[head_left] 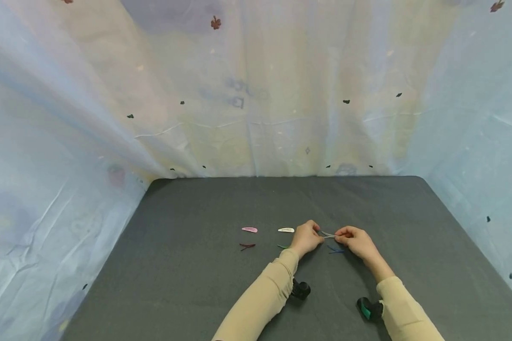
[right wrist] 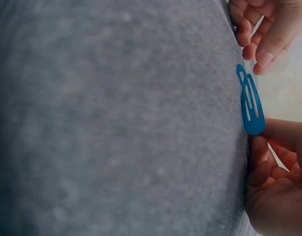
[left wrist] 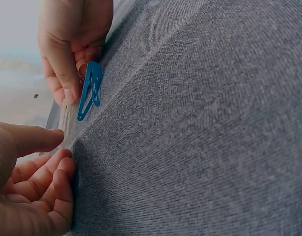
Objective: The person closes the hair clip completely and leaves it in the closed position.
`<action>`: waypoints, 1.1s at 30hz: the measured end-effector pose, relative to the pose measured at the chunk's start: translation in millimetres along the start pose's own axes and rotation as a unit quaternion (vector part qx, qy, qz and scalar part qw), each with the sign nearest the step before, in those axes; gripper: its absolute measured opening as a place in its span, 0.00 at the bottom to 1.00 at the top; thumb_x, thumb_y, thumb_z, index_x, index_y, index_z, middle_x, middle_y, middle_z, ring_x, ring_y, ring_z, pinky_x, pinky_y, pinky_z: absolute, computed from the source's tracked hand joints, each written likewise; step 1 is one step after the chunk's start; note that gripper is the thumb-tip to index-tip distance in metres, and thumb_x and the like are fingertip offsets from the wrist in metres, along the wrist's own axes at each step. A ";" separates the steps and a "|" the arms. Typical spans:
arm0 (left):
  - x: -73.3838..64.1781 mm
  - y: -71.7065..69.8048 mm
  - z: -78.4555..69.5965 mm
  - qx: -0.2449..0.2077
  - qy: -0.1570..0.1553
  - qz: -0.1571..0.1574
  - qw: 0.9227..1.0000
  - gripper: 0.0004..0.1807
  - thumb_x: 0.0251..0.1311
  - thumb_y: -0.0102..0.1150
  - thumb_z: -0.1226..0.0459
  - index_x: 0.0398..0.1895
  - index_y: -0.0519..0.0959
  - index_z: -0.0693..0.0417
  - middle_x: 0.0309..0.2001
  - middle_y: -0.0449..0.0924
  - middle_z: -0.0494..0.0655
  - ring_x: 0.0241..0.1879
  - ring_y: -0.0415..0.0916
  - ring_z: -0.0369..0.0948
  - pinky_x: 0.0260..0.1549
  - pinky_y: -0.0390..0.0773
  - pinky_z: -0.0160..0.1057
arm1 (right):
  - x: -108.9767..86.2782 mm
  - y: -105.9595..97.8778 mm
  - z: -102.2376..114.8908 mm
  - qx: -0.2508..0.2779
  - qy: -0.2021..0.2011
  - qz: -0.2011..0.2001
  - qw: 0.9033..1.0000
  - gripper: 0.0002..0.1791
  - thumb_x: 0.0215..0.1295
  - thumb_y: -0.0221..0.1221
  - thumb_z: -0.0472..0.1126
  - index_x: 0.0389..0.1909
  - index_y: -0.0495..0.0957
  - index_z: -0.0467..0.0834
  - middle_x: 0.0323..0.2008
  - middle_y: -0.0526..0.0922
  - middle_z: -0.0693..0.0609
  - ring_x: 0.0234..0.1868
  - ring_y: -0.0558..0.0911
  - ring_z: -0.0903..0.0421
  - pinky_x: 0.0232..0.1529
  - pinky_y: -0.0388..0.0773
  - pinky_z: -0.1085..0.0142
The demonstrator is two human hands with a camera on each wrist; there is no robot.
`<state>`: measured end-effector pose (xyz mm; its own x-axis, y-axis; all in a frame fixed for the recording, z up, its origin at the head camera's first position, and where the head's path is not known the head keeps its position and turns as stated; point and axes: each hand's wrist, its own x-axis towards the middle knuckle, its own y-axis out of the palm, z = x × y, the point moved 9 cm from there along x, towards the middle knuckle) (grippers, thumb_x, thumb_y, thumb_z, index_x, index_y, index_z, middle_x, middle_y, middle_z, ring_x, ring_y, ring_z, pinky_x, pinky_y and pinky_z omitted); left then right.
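Note:
A pale grey snap hair clip (head_left: 329,235) is spread into a V between the two hands. My right hand (head_left: 357,240) pinches its joined end between thumb and fingers. The left hand (head_left: 307,237) has its thumb and curled fingertips at the spread ends; in the left wrist view they partly hide the pale clip (left wrist: 67,120). A blue snap clip (head_left: 336,250), bent apart, lies on the dark cloth just in front of the right fingers. In the right wrist view the blue clip (right wrist: 253,103) overlaps the space between both hands.
Left of the hands, a pink clip (head_left: 249,229) and a cream clip (head_left: 286,230) form the farther row. Nearer lie a dark red clip (head_left: 247,246) and a green clip (head_left: 282,246), partly behind the left wrist. Patterned curtains (head_left: 281,94) border the grey-covered table (head_left: 196,284).

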<state>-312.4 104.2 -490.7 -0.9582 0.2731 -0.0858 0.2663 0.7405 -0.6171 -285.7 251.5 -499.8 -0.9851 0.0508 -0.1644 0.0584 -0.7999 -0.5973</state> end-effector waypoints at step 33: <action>0.3 -5.7 -6.4 0.021 0.052 -0.052 0.997 0.06 0.51 0.66 0.61 0.25 0.80 0.54 0.23 0.80 0.43 0.19 0.67 0.29 0.20 0.65 0.25 | -1.5 1.8 1.1 0.071 0.002 0.027 0.997 0.15 0.59 0.61 0.43 0.40 0.76 0.35 0.29 0.79 0.54 0.30 0.72 0.60 0.33 0.67 0.68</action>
<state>-313.5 104.0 -482.3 -0.9638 0.2595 0.0609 0.1587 0.7423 -0.6511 -284.4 249.3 -499.8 -0.9805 0.0081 -0.1965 0.0869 -0.8783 -0.4701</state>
